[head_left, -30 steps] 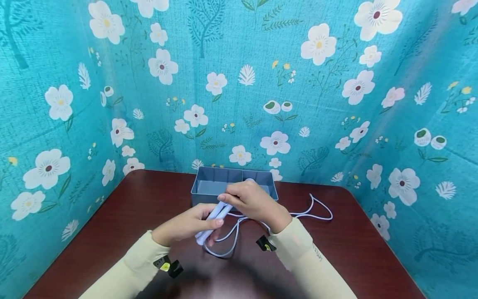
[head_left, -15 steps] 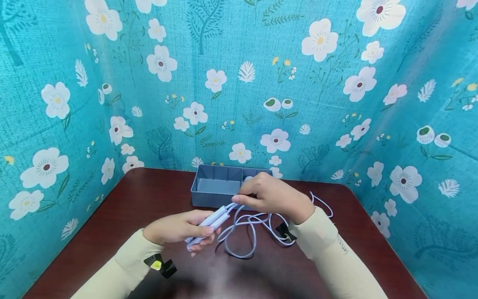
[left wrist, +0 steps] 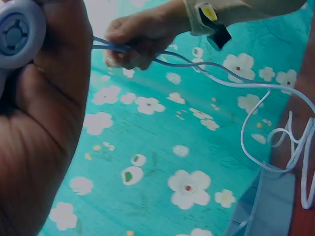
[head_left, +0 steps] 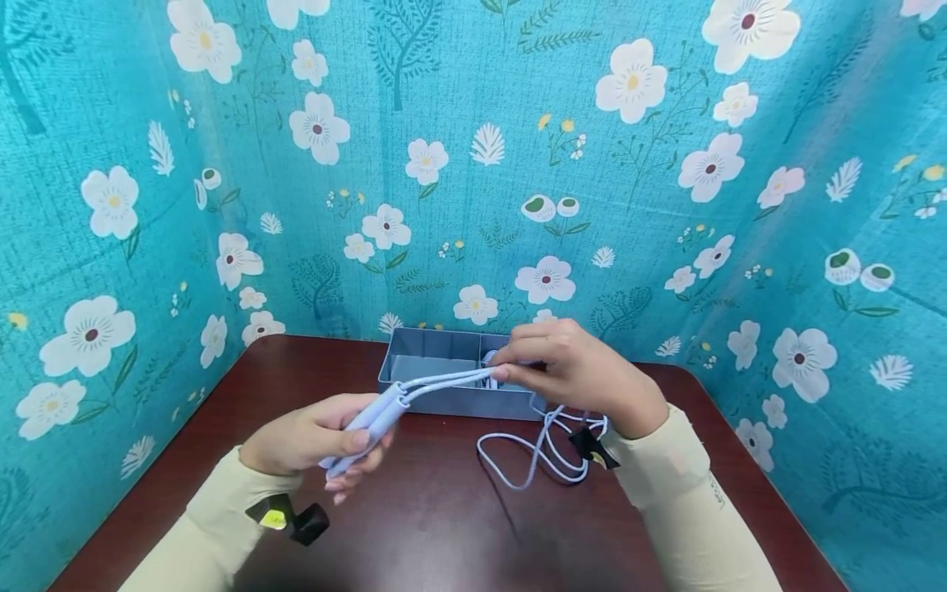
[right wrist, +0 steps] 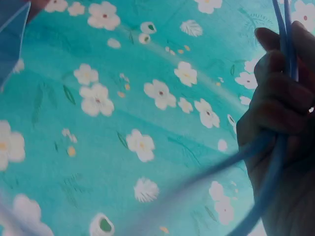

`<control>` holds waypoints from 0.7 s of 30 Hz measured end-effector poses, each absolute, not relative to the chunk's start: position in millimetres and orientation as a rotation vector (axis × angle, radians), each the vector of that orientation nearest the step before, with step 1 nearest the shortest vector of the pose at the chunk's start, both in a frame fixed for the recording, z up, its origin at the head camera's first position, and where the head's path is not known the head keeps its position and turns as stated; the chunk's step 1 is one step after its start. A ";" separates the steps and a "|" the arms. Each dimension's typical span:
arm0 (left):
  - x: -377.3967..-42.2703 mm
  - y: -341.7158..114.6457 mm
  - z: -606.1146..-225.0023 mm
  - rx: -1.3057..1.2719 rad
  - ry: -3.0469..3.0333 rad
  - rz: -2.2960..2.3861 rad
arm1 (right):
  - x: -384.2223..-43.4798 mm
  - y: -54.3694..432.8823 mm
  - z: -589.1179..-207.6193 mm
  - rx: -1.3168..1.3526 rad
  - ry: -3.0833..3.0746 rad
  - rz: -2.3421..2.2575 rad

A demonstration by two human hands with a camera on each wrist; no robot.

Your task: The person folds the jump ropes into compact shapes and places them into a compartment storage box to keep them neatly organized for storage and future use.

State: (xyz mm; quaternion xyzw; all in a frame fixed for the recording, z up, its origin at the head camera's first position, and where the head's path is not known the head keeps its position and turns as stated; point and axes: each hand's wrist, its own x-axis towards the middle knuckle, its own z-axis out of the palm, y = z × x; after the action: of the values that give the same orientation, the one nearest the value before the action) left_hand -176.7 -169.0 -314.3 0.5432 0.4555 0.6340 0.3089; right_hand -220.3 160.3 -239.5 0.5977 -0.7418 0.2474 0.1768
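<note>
Between the two hands, over the table (head_left: 436,526), stretches a doubled cord (head_left: 459,377); its two handles (head_left: 386,418) lie side by side in the left hand (head_left: 325,432), fingers curled round them, long axis slanting up toward the right hand (head_left: 573,362). That hand pinches both strands, appearing above the box (head_left: 459,403), and is nearer the loose loops (head_left: 533,462). Only the left wrist view shows a handle's round end (left wrist: 15,37) face-on; the right wrist view shows the strands parting below the fingers.

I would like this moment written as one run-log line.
left hand: holds both handles; right hand: holds rope; rope: two strands between hands, rest in loose loops; box: on table
</note>
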 end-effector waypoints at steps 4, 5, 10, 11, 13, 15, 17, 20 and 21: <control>-172.5 -171.6 -306.9 1.484 1.166 1.803 | -225.5 160.7 -249.7 1.528 -2.087 0.639; -171.8 -170.6 -305.7 1.464 1.156 1.851 | -226.8 158.2 -255.2 1.482 -2.086 0.620; -176.1 -157.9 -306.7 1.276 1.167 2.131 | -232.3 136.4 -288.1 1.332 -2.054 0.387; -177.6 -155.2 -308.5 1.218 1.196 2.194 | -232.9 132.4 -294.4 1.318 -2.045 0.326; -181.0 -149.2 -312.4 1.097 1.307 2.298 | -233.9 125.3 -305.2 1.312 -2.028 0.225; -184.2 -143.3 -317.0 0.974 1.501 2.355 | -234.7 119.9 -314.0 1.314 -2.022 0.144; -186.7 -137.4 -321.2 0.854 1.735 2.340 | -235.3 116.9 -320.7 1.308 -2.025 0.088; -190.5 -130.8 -325.2 0.743 2.103 2.204 | -235.6 114.2 -326.1 1.287 -2.063 0.039; -191.8 -129.5 -326.1 0.716 2.207 2.144 | -235.5 113.6 -327.0 1.281 -2.085 0.025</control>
State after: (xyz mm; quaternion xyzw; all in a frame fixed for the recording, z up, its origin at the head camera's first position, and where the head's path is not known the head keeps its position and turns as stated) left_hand -191.8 -129.5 -326.1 0.2266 0.6986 0.6786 -0.0090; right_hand -235.5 113.6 -327.0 0.4922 -0.8012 0.0094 0.3402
